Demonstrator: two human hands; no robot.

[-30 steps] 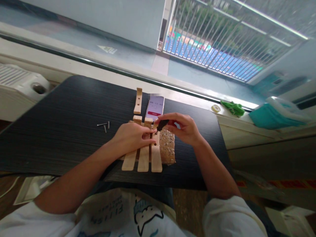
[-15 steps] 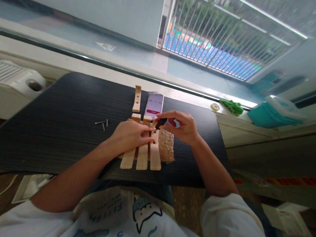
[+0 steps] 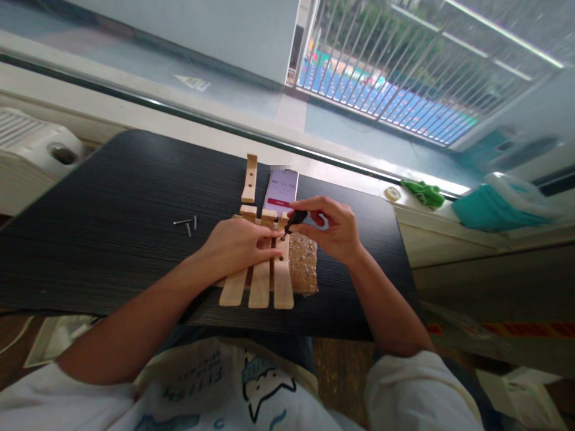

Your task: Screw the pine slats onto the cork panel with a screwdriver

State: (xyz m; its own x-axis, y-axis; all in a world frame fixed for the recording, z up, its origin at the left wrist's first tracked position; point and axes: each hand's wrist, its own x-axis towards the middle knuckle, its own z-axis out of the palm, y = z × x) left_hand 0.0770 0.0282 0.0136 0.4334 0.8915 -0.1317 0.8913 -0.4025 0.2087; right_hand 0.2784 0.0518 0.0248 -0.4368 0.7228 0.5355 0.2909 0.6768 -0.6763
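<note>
Three pale wooden slats [image 3: 260,281] lie side by side on the black table [image 3: 112,239], on top of a speckled brown sheet [image 3: 303,266]. My left hand [image 3: 240,245] rests on the slats with its fingers pressed down flat, holding them in place. My right hand [image 3: 335,230] pinches a small black-handled screwdriver [image 3: 294,220], whose tip points down at the rightmost slat near my left fingertips.
A loose wooden piece with holes [image 3: 250,179] and a phone with a lit screen [image 3: 281,191] lie behind the slats. Several screws [image 3: 186,223] sit to the left. A green cloth [image 3: 422,193] and teal bag [image 3: 494,209] lie on the ledge at right.
My right hand has turned slightly around the screwdriver, and the view shifted a little. The left hand and slats stayed where they were.
</note>
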